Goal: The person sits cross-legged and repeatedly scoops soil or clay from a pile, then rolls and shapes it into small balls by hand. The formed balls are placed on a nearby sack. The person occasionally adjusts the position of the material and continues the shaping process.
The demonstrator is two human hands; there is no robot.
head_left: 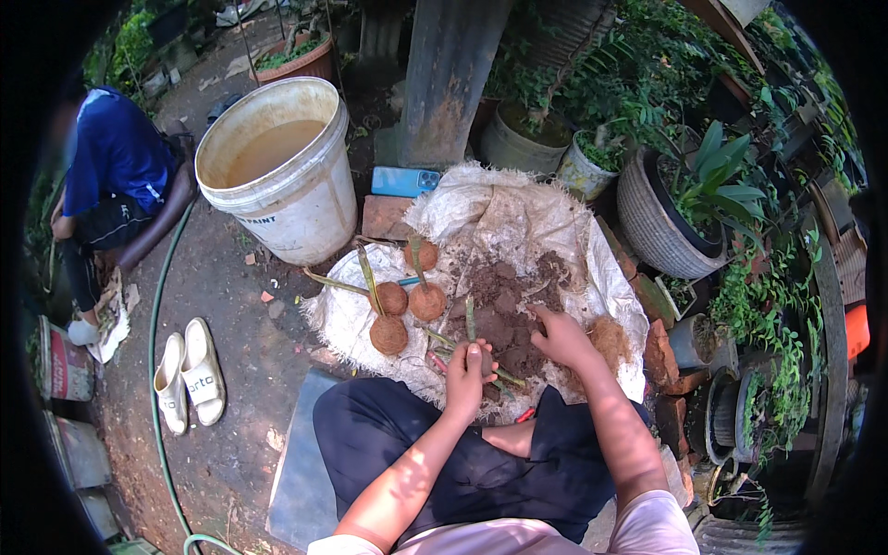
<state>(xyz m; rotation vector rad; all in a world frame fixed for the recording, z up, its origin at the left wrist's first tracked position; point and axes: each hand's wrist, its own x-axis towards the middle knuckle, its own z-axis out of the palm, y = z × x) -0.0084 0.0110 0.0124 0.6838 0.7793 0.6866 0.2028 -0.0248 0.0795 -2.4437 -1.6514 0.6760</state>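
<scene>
My left hand (465,377) is closed around a green stem cutting (470,319), which stands upright with its lower end hidden in the fingers. My right hand (561,337) reaches to the dark soil heap (504,294), its index finger stretched out over the soil. The heap lies on a dirty white woven sack (481,196) in front of me. Several round brown fibre balls (389,335), some with stems sticking out, sit on the sack left of the soil. Loose green cuttings (509,377) lie below my left hand. Brown fibre (610,342) lies right of my right hand.
A white bucket of murky water (268,153) stands at the far left. A blue phone (405,181) rests beyond the sack. Bricks (659,351) and potted plants (675,203) line the right. Sandals (190,375) and a green hose (157,370) lie left; another person (116,176) sits beyond.
</scene>
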